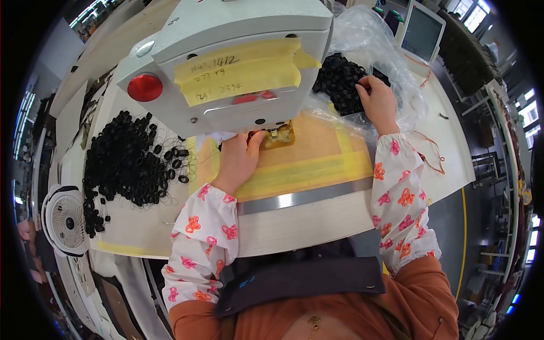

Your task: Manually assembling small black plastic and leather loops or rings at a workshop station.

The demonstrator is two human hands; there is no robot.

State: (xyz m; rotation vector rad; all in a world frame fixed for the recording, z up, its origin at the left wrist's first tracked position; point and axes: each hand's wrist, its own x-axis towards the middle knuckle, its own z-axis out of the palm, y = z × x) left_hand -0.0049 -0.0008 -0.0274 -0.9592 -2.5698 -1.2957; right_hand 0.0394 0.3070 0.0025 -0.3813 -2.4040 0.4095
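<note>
Your left hand (238,161) lies flat on the yellow-taped plate (306,164) of the worktop (294,224), fingers stretched forward under the head of the white sewing machine (226,62). The thumb and fingertips touch a small pale piece (279,136) sitting right at the needle area; whether you pinch it or only press it down, I cannot tell.

Your right hand (377,102) is well apart from it, out toward the far right corner of the worktop, curled down into the clear plastic bag (374,51) and resting on the heap of black elastic loops (339,82) inside. The fingers are bent over the loops, but the heap hides the tips, so it is unclear if they have closed on one.

The loops in the bag lie ahead and to the right of the needle, nearer your right hand by far. They look like small, soft black rings, tangled together with no single long axis.

A second, larger spread of the same black loops (127,161) covers the left side of the worktop, just beside your left wrist, with a few strays near the plate's edge. A small white fan (65,221) stands at the near left corner.
</note>
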